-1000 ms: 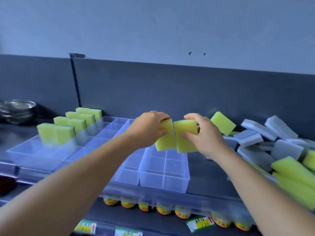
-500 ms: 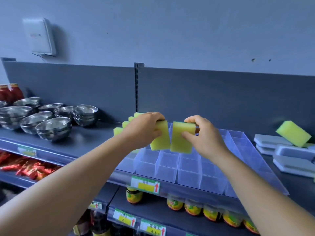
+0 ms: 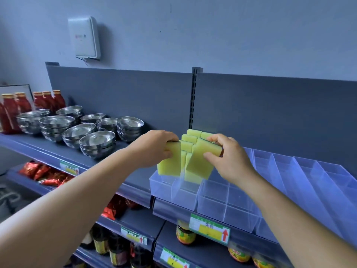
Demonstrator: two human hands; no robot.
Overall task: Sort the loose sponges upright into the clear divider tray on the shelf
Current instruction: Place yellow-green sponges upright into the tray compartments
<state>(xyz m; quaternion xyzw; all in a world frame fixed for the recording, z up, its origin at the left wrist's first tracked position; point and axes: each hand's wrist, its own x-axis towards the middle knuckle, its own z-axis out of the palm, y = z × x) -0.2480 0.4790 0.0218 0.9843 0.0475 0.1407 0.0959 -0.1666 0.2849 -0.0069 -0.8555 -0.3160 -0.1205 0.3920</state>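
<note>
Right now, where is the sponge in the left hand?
The left hand holds its sponge upright above the front left corner of the clear tray, just left of the tilted sponge in the right hand.

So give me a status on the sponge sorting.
Done: several yellow sponges stand upright in the clear tray's back-left compartments. In hand: the left hand and right hand each hold one sponge above the front-left cells. Left: most compartments remain empty.
</note>
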